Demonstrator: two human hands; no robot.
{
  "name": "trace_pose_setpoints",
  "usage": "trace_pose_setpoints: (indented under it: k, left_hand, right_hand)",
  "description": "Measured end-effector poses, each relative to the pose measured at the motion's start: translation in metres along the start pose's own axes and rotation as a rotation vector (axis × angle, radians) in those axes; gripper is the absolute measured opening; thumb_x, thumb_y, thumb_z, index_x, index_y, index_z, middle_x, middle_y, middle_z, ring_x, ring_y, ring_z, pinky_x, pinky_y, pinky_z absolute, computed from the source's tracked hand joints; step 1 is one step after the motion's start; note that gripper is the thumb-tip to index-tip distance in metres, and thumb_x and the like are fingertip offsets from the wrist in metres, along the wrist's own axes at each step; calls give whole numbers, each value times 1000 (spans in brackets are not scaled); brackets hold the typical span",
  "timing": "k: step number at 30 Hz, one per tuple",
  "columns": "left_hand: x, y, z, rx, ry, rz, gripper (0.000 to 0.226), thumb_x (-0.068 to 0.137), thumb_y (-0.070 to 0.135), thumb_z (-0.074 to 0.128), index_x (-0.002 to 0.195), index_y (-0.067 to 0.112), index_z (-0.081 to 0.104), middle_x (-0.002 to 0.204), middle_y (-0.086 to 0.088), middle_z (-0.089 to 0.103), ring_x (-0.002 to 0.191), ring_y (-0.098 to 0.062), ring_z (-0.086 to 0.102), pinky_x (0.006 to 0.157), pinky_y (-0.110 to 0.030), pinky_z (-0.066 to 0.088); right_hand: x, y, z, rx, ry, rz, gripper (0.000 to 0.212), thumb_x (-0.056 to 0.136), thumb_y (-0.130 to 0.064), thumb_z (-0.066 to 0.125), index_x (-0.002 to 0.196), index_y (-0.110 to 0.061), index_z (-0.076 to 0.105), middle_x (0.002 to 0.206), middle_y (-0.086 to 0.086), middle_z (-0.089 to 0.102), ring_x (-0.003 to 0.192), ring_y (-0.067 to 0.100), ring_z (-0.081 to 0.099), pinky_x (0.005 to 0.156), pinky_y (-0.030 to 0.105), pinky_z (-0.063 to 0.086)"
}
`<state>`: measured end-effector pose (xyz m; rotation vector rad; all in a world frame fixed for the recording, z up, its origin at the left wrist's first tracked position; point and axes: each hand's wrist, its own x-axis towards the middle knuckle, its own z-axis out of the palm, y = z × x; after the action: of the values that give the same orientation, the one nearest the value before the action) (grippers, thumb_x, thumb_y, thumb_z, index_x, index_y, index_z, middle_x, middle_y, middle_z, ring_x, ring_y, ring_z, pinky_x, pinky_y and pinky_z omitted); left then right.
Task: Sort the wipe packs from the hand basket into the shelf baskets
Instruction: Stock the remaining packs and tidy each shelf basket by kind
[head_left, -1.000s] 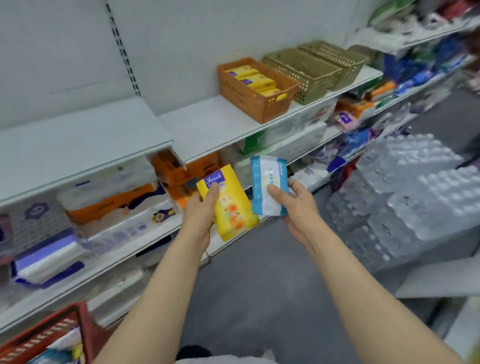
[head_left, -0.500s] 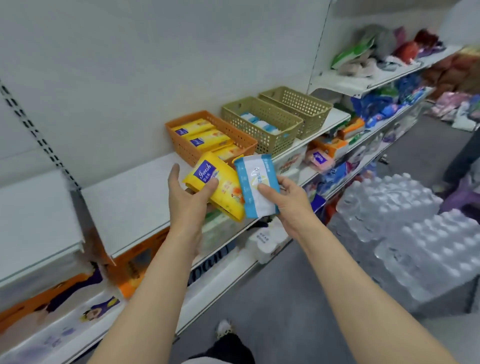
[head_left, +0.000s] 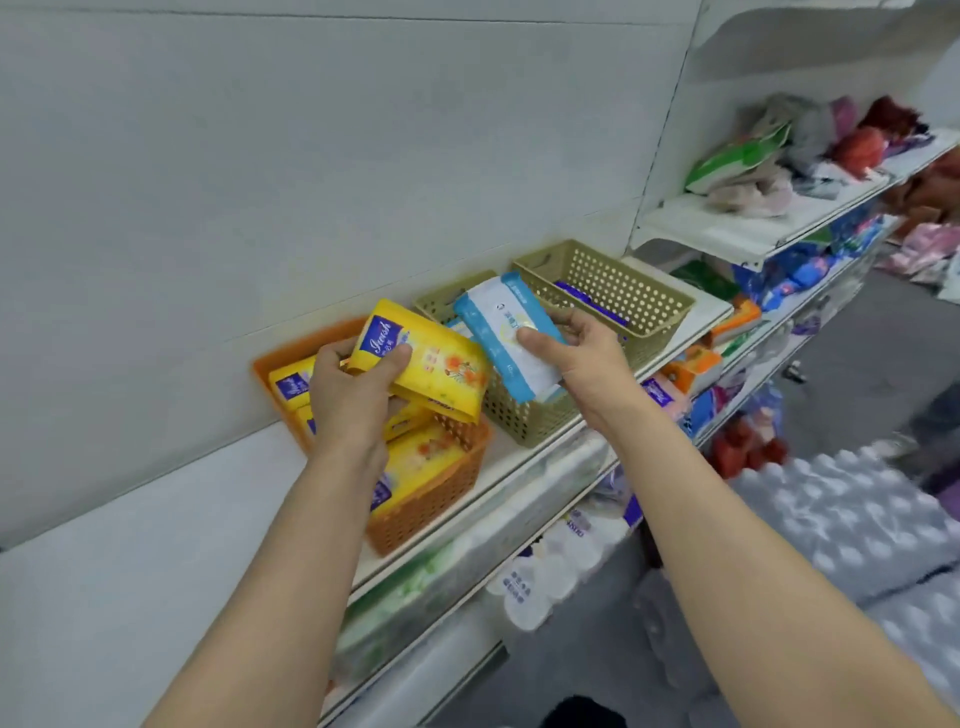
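Mid-frame over the shelf baskets: left hand (head_left: 348, 400) gripping a yellow wipe pack (head_left: 431, 366) above the matching orange basket (head_left: 431, 499), right hand (head_left: 582, 353) pinching a blue wipe pack (head_left: 504, 332) over the olive basket (head_left: 524, 415), apparently sorted by colour.

Viewpoint: a single head-worn camera, looking forward and down along both forearms.
Facing: toward the shelf (head_left: 171, 525) and its back wall.
Nearness: close, at arm's reach.
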<state>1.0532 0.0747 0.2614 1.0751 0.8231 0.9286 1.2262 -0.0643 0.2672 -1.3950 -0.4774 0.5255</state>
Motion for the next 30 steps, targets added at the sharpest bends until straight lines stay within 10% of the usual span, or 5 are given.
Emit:
trace_pose_setpoints:
  k: [7,14,21,30]
  left_hand:
    - [63,-9,50,-129,370,78,47,81,14,78,120,14,51,101,3,65,84,-11,67,61,-30,59]
    - [79,-23,80,-165,638,108,52,84,13,75,129,11,47,101,2,65,72,-3,63,60,-28,54]
    - [59,-37,75,-206,791,118,50,85,14,74,129,13,50,106,1,68,86,-8,67,65,-27,55]
    - [45,-36,68,-163,783,111,53,82,14,77,128,14,50,114,-5,67,88,-14,68,59,-27,55]
  right_hand:
    - [147,-12,-41,-163,-222,-13,31,82,-10,78,110,-6,66,96,8,75,77,16,72,65,28,60]
    - [248,12,-12,-715,-614,-66,31,75,-17,84,100,-15,66,94,7,64,83,20,61,79,39,55]
    - [280,48,27,-906,-875,-186,28,78,-30,81,105,-31,71,105,-8,68,98,11,63,79,23,46]
    - [260,63,39,-1393,-562,-704,42,87,-46,66,123,-25,65,120,2,64,117,24,47,93,34,41]
